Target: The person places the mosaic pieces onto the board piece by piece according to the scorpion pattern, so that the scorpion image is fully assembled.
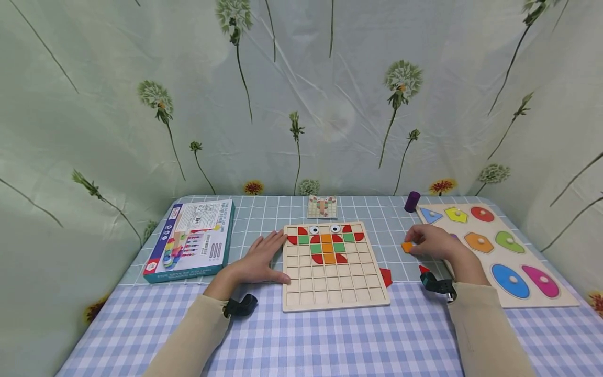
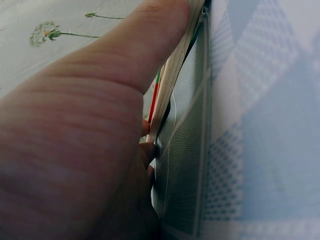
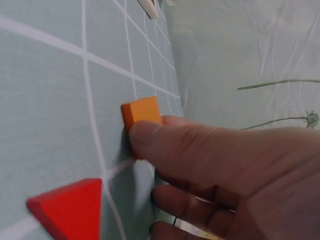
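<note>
My right hand (image 1: 435, 243) pinches an orange square tile (image 3: 144, 111) between thumb and fingers, just over the cloth at the right. A red triangular tile (image 3: 75, 210) lies close by in the right wrist view. At the left edge of a wooden grid board (image 1: 325, 299) rests my left hand (image 1: 258, 260), its fingers spread and fairly straight, the thumb at the board's side. On the board's upper squares sit red, green and orange tiles (image 1: 327, 248) and two round eye tiles (image 1: 335, 229).
A small pattern card (image 1: 322, 207) lies behind the board. Another red piece (image 1: 386, 277) lies at its right edge. A boxed bead set (image 1: 193, 238) is at the left. Over on the right are a knobbed shape puzzle (image 1: 490, 267) and a purple cylinder (image 1: 412, 201).
</note>
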Demonstrator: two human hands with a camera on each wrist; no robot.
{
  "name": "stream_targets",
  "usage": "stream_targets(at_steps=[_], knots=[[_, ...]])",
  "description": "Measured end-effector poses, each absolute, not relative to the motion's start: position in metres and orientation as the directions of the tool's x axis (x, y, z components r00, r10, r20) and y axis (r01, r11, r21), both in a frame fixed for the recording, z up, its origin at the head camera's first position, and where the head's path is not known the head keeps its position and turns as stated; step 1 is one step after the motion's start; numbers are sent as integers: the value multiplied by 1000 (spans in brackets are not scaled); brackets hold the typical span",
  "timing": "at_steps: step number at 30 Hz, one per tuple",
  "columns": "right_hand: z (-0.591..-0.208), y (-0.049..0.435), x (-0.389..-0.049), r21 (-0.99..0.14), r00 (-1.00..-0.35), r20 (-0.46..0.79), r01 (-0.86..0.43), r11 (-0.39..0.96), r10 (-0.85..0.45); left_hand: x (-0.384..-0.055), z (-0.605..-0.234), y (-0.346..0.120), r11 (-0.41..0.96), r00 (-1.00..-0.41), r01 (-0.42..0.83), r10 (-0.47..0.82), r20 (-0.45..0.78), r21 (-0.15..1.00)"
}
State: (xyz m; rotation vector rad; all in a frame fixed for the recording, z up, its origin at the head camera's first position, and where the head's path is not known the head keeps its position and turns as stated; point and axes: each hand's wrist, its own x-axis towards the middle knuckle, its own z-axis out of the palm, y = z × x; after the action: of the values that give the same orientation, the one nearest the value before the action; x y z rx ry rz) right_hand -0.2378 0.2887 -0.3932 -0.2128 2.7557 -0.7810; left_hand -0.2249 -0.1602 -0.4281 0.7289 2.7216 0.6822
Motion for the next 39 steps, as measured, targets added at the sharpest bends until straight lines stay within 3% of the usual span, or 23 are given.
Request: stream_targets(at_steps=[17,26,39], knots=[[-399,275,-240,-577,-967,-113,-124,807,-229,-224,-430,-159,780,-852,389,507,-131,490],[-398,264,-244,-673,-957,-113,-123,729,-266,-224,-431,-161,776,-849,401,514,-120,487],[-394,245,-245,-670,-951,-74,-175,722,-299,-224,-429,-161,784,-852,394,507,-130,480]])
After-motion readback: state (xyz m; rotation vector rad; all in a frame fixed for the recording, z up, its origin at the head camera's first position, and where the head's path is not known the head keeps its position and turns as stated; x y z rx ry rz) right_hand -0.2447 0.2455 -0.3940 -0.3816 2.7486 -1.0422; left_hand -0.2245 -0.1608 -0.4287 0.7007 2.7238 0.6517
